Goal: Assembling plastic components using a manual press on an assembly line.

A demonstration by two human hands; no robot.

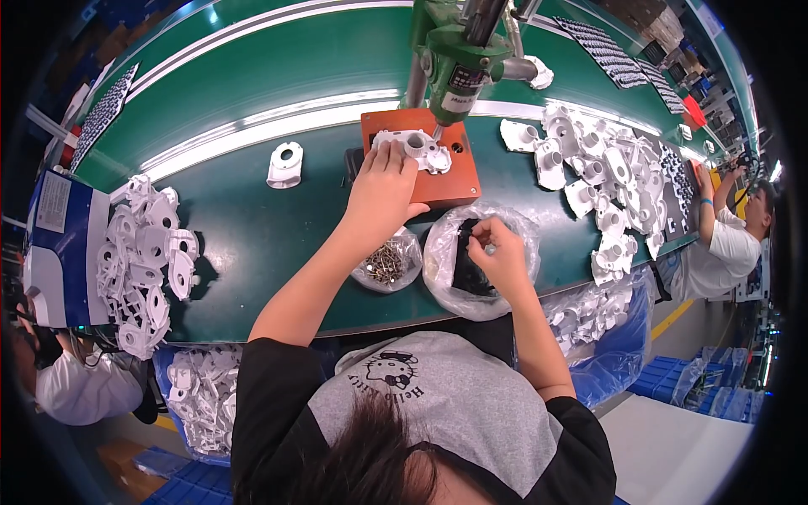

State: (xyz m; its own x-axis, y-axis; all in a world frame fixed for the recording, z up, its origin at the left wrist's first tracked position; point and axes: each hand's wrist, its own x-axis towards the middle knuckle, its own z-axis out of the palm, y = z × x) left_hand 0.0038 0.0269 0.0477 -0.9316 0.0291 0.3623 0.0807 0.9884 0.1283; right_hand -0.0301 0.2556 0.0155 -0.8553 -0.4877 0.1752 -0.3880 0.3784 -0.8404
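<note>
We see the white plastic part [427, 154] lying on the orange block [454, 187], beyond the middle of the surface's near edge. Its long axis runs left to right, the rounded right end slanting slightly toward that edge; its short tube points up. Our left hand [382, 187] lies flat over its left end, thumb spread. Our right hand [507, 257], fingers curled, hovers over the plastic bag [525, 244] by the near edge; we cannot tell whether it holds anything.
</note>
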